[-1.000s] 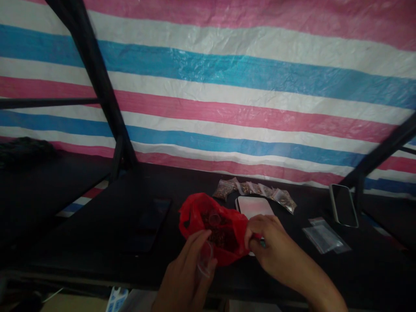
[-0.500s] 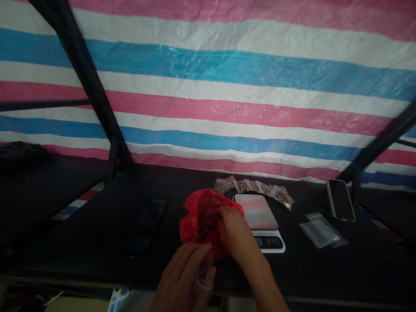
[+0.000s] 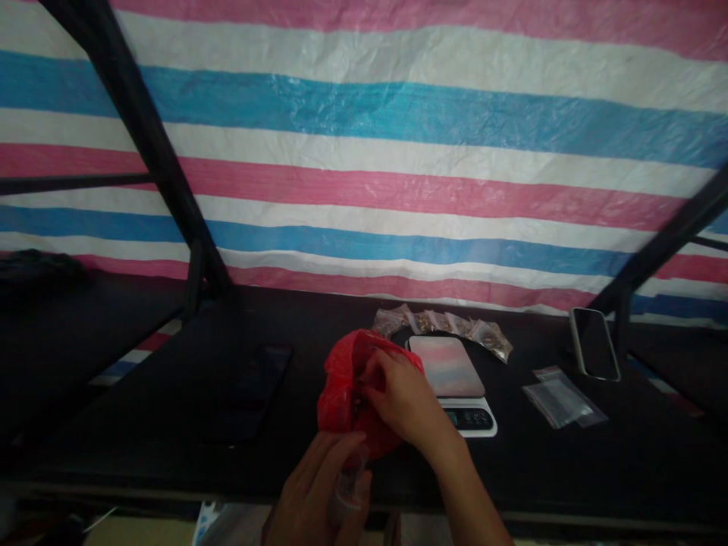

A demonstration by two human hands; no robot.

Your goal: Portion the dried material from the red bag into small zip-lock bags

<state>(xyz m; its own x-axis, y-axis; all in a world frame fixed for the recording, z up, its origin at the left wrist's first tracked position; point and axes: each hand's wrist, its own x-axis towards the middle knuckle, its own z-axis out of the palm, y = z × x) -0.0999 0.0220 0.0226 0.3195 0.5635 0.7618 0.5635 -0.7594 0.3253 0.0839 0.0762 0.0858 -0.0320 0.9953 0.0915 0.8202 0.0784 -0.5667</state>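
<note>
A red plastic bag (image 3: 335, 390) stands with its mouth spread on the black table, small dark pieces showing inside. My right hand (image 3: 395, 390) reaches into it, fingers pinched together among the pieces; what lies between the fingertips is hidden. In front of the red bag, my left hand (image 3: 318, 485) curls around a clear plastic bag (image 3: 349, 481), thumb on one side and fingers on the other. Just right of the red bag sits a white digital scale (image 3: 447, 368) with a bare, shiny plate.
Behind the scale lies a row of filled zip bags (image 3: 432, 322). Flat clear zip bags (image 3: 563, 398) and a phone (image 3: 594, 345) are at the right. A dark flat device (image 3: 255, 390) lies left. Black frame bars (image 3: 153, 152) slant before striped sheeting (image 3: 398, 189).
My right hand has moved slightly left inside the red bag, and its fingers have drawn together. The red bag's left side has shifted a little. My left hand still holds the clear bag.
</note>
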